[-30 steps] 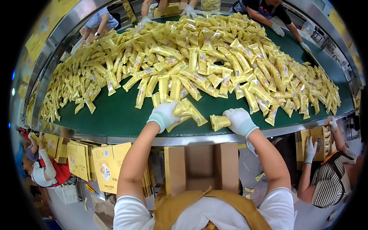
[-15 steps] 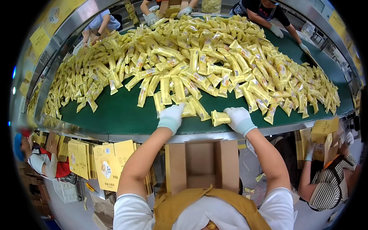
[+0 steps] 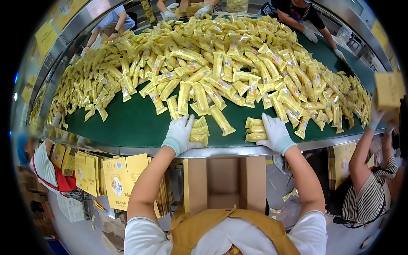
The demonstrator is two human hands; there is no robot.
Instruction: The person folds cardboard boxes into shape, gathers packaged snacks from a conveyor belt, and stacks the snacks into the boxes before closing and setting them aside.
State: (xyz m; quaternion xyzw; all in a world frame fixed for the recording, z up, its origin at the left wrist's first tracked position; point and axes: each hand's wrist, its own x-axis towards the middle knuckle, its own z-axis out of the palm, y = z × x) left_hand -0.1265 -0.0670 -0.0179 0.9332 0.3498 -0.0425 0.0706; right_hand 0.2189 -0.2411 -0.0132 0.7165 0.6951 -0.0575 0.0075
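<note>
My left hand [image 3: 180, 133], in a white glove, is closed around one end of a small bunch of yellow wrapped snack packets [image 3: 199, 131] at the belt's near edge. Its fingers lie behind the bunch and its thumb is in front. Opposite, my gloved right hand [image 3: 277, 133] grips the right end of another small bunch of packets [image 3: 255, 129]. One loose packet [image 3: 222, 120] lies slanted on the green belt between the hands. Beyond them rises a big heap of the same packets [image 3: 204, 55]. An open cardboard box [image 3: 197, 187] stands right below, against my body.
The metal rim [image 3: 229, 151] of the belt [image 3: 127, 127] runs between the packets and the box. Flattened yellow cartons [image 3: 121, 182] stand at the left. A co-worker at the right lifts a yellow box [image 3: 389, 91]. Other people's gloved hands [image 3: 310, 35] are across the belt.
My left hand has drawn several packets together and moved left and nearer. The right hand has shifted slightly right with its bunch, which shows more packets. The right-hand co-worker has raised a box.
</note>
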